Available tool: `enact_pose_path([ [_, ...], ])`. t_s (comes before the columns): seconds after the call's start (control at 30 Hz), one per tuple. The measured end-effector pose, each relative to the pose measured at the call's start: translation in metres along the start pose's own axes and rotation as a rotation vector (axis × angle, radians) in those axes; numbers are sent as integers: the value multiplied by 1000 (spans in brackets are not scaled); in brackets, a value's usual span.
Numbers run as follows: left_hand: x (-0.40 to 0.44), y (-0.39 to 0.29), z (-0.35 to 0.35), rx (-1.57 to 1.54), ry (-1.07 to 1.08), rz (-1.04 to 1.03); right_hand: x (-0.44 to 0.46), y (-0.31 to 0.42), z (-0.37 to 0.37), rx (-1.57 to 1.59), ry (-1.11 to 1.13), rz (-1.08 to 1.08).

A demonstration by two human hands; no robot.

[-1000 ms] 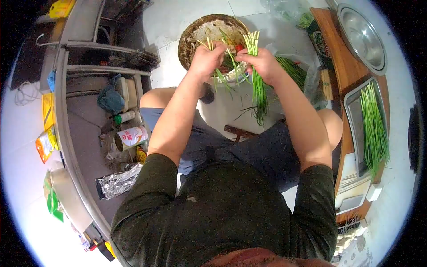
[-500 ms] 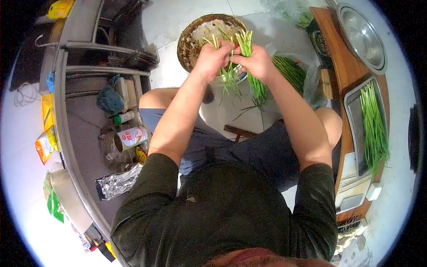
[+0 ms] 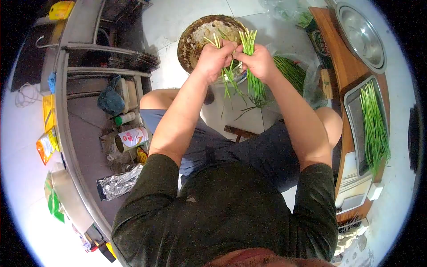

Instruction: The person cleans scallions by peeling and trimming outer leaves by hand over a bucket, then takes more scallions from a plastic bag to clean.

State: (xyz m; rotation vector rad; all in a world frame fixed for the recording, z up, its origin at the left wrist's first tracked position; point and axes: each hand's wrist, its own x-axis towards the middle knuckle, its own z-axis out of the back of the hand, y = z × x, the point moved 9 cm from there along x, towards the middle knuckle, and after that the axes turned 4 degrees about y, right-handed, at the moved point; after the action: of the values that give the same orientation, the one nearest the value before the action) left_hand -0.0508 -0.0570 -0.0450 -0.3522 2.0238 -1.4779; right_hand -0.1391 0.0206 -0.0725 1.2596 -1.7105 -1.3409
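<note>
My left hand [image 3: 218, 59] is closed on a small bunch of chives, their pale ends sticking up past the fingers and green leaves hanging below. Close beside it, my right hand [image 3: 257, 63] grips a thicker bunch of chives [image 3: 254, 89], pale cut ends upward. The fingertips of both hands meet or nearly meet between the bunches; what they pinch there is too small to make out. Under and beyond the hands stands a round, rusty-brown stained pan [image 3: 195, 38]. More chives [image 3: 291, 73] lie in a clear plastic bag to the right of my right hand.
At the right, a wooden bench [image 3: 340, 66] bears a steel basin [image 3: 362, 38] and a metal tray [image 3: 356, 129] with chives [image 3: 373, 127] on it. To the left, a shelf unit [image 3: 84, 178] holds a tin [image 3: 133, 138], a blue cloth and foil [image 3: 119, 182]. A small wooden piece [image 3: 239, 132] shows between my knees.
The right hand and its bunch have shifted very slightly to the right. Both hands still hold their chives, close together over the pan's near edge.
</note>
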Motion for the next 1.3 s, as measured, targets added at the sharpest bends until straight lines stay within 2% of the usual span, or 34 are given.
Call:
enact_pose_path([
  [0.07, 3, 3, 6, -36, 14, 6, 0, -2, 2, 41, -5, -13],
  [0.27, -2, 1, 6, 142, 80, 6, 1, -2, 2, 121, 51, -39],
  [0.37, -3, -2, 4, 240, 31, -20, -1, -1, 1, 128, 77, -47],
  [0.57, -12, -17, -1, 260, 77, -193, 0, -1, -2, 128, 88, -38],
  [0.67, -6, -14, 8, 356, 10, -211, 1, -4, 1, 60, 39, -69],
  [0.8, 2, -8, 33, 276, -165, -52, 0, -4, 5, -42, -19, -127],
  [0.83, 7, -11, 43, 162, -256, -131, 0, -6, 5, -35, -12, -129],
  [0.87, 9, -14, 53, 119, -280, -139, 1, -9, 5, -30, -4, -130],
  [0.9, 15, -19, 64, 145, -303, -239, 1, -11, 6, -25, 4, -130],
  [1.0, 24, -21, 92, 261, -395, -346, 1, -15, 6, 12, 10, -141],
  [1.03, 25, -16, 99, 315, -425, -325, 1, -16, 7, -6, 15, -152],
  [1.13, 22, -11, 99, 587, -443, -413, 3, -14, 6, -37, 23, -165],
  [1.17, 21, -6, 93, 645, -407, -440, 3, -15, 6, -33, 22, -164],
  [1.3, -6, -11, 31, 550, -159, -429, 3, -15, 4, -19, 1, -170],
])
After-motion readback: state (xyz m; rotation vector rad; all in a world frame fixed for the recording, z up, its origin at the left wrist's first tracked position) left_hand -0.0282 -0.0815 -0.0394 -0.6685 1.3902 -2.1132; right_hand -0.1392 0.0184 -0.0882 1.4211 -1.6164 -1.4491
